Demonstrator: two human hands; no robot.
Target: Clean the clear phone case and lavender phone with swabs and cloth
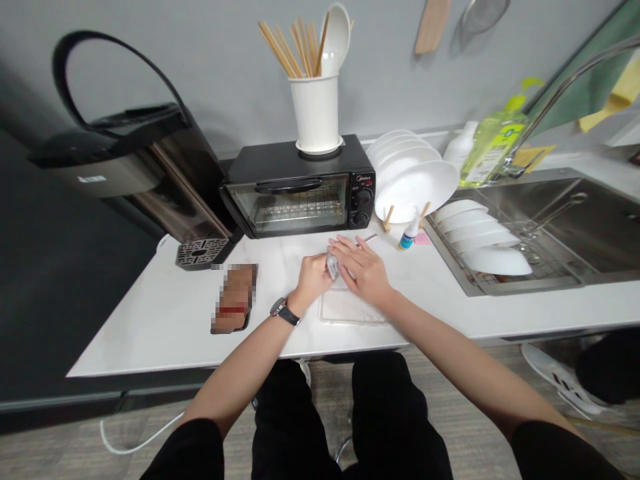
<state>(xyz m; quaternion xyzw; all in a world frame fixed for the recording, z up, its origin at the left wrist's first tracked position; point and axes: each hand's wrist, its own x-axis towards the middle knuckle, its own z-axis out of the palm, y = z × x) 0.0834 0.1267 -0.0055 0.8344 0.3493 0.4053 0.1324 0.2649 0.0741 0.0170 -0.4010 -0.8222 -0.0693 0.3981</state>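
Observation:
My left hand [314, 277], with a watch [285, 311] on its wrist, is closed around a small silvery-grey item [332, 267] whose kind I cannot make out. My right hand [366, 270] reaches over that item from the other side, its fingers stretched out and touching it or the left fingers. Under and in front of my hands lies a flat, clear plastic tray or sheet [353, 312] on the white counter [285, 340]. The tip of a thin metal strip [370, 237] shows just past my right fingers.
A toaster oven [300, 200] stands behind my hands, bearing a white holder [316, 110] of chopsticks. Left are a water dispenser [165, 180] and a phone [235, 298]. Right are a small bottle [409, 235], racked plates [415, 187] and a sink [585, 220] with bowls [480, 237].

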